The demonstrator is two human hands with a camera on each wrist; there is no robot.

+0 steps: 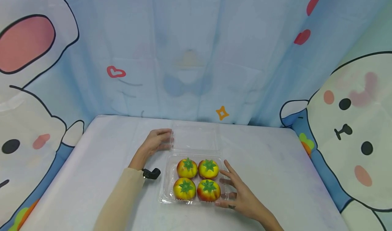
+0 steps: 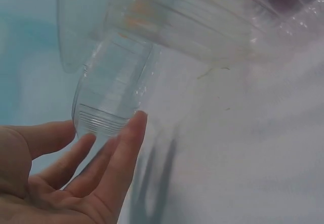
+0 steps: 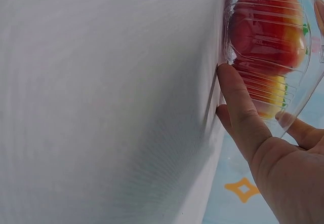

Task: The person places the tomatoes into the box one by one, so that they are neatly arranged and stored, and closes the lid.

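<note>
A clear plastic clamshell box (image 1: 163, 194) lies on the white table with its lid (image 1: 195, 138) folded back, away from the person. Several round, tomato-like fruits (image 1: 187, 168), yellow and red with green leafy tops, sit in its base in two rows. At the lid's left edge is my left hand (image 1: 157, 141); the left wrist view shows thumb and fingers on either side of the lid's ridged edge (image 2: 104, 117). Along the right side of the base, my right hand (image 1: 240, 191) has its fingers spread, with fingertips at the ribbed wall (image 3: 260, 89).
White cloth covers the table (image 1: 284, 169). A light blue curtain (image 1: 190, 54) with cartoon prints hangs behind its far edge, and printed cartoon animals flank both sides. A black strap device (image 1: 151, 173) is on the left wrist, next to a beige sleeve (image 1: 122, 197).
</note>
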